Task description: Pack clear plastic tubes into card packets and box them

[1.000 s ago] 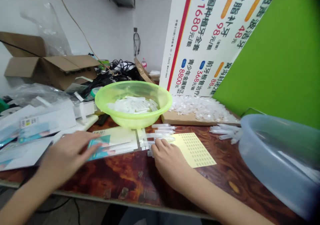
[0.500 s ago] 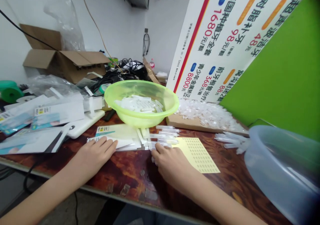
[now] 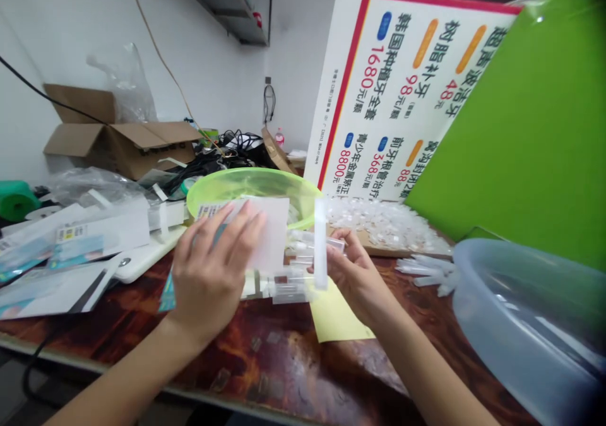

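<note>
Packet [image 3: 274,236], white-faced and printed at one end, raised off the tabletop [image 3: 265,363] in the left grip [image 3: 213,268]: fingers spread across the front and clamped there, thumb hidden from sight. Right grip [image 3: 358,278] closed together on one end of a clear tube [image 3: 337,244], just beside an upright pale strip [image 3: 320,255] at the right of the packet; impossible to tell whether pinching that strip too. Just changed: left grip up from lying flat on the tabletop, right grip up from the tube row [image 3: 293,290]. Meaning, by judgement: packet and tube brought near each other, both grips occupied at once.

Below, the tube row, partly over a yellow sheet [image 3: 338,319], its printed side covered by the right grip. Close behind, a yellow-green basin [image 3: 227,186], contents mostly blocked from view by packet and left grip. Far right, a cardboard slab [image 3: 374,246] under small clear pieces [image 3: 383,218]; nearer, a loose tube bundle [image 3: 428,271] next to a bluish basin [image 3: 492,325]. Crowding the left, printed cards [image 3: 85,243] beside a white device [image 3: 151,255], with an open cardboard box [image 3: 151,148] farther off.
</note>
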`<state>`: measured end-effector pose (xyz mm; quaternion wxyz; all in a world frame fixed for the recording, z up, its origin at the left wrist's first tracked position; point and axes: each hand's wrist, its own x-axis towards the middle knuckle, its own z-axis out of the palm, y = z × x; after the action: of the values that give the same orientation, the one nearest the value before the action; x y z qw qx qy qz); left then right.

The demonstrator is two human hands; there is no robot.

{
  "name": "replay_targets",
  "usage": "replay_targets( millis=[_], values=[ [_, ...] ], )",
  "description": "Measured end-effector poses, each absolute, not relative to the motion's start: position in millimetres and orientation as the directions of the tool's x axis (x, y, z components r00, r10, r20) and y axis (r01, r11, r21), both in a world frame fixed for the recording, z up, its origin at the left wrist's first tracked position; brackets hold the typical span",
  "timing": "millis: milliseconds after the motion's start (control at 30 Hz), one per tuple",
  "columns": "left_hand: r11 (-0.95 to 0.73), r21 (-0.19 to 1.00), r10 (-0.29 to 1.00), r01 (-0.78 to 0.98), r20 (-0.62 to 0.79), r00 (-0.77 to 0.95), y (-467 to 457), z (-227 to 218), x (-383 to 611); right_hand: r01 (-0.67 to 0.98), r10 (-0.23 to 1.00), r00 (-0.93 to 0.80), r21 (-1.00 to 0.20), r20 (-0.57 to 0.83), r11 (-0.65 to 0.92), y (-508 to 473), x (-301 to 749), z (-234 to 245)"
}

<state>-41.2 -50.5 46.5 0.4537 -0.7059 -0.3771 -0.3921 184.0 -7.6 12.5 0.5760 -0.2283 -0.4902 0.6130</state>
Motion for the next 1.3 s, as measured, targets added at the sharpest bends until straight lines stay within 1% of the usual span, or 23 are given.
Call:
replay_targets(
  millis=[67,133,200,267,467,600,800,933,1033,1100,1167,1233,1300],
  values=[
    [-0.219,-0.411,0.171,0.885,0.877,0.449,-28.9,49.0,-23.8,-0.552,0.932,-0.207,-0.822,0.298,0.14,-12.9,184.5,15.6],
    [-0.178,-0.436,0.187,0.882,0.865,0.465,-9.6,46.5,-13.7,-0.601,0.93,-0.184,-0.785,0.318,0.15,-15.7,185.7,18.3],
    [-0.186,-0.438,0.207,0.88,0.858,0.47,4.6,39.8,-10.3,-0.626,0.924,-0.16,-0.76,0.346,0.176,-15.5,187.1,19.3],
    [-0.216,-0.429,0.201,0.877,0.86,0.47,12.7,31.7,-11.5,-0.631,0.918,-0.143,-0.749,0.37,0.203,-13.9,188.9,18.9],
    [-0.284,-0.427,0.144,0.858,0.866,0.479,16.4,19.2,-21.8,-0.59,0.915,-0.151,-0.777,0.373,0.219,-13.9,195.0,18.0],
    [-0.337,-0.437,0.122,0.834,0.858,0.499,14.1,16.4,-21.8,-0.544,0.908,-0.199,-0.813,0.368,0.21,-17.4,189.0,13.9],
    [-0.401,-0.391,0.116,0.828,0.875,0.47,9.4,12.4,-21.2,-0.504,0.891,-0.274,-0.843,0.363,0.188,-18.0,177.8,4.5],
    [-0.41,-0.448,0.074,0.794,0.852,0.518,4.4,14.1,-17.6,-0.506,0.872,-0.352,-0.853,0.34,0.128,-16.7,178.2,-0.5],
    [-0.45,-0.501,0.047,0.739,0.814,0.579,0.2,12.6,-9.7,-0.495,0.897,-0.314,-0.86,0.311,0.125,-16.8,173.7,-7.7],
    [-0.474,-0.505,0.051,0.722,0.803,0.594,-1.1,10.3,-5.5,-0.471,0.912,-0.273,-0.869,0.307,0.151,-17.1,168.5,-12.2],
    [-0.484,-0.474,0.077,0.736,0.814,0.575,-0.4,8.5,-4.8,-0.431,0.921,-0.221,-0.879,0.321,0.203,-17.2,164.6,-14.5],
    [-0.491,-0.405,0.11,0.771,0.849,0.517,1.7,8.4,-8.2,-0.366,0.919,-0.114,-0.876,0.377,0.314,-17.4,164.4,-14.0],
    [-0.504,-0.32,0.137,0.802,0.887,0.441,4.1,9.7,-14.0,-0.245,0.861,-0.006,-0.835,0.508,0.492,-18.8,168.3,-11.4]
  ],
)
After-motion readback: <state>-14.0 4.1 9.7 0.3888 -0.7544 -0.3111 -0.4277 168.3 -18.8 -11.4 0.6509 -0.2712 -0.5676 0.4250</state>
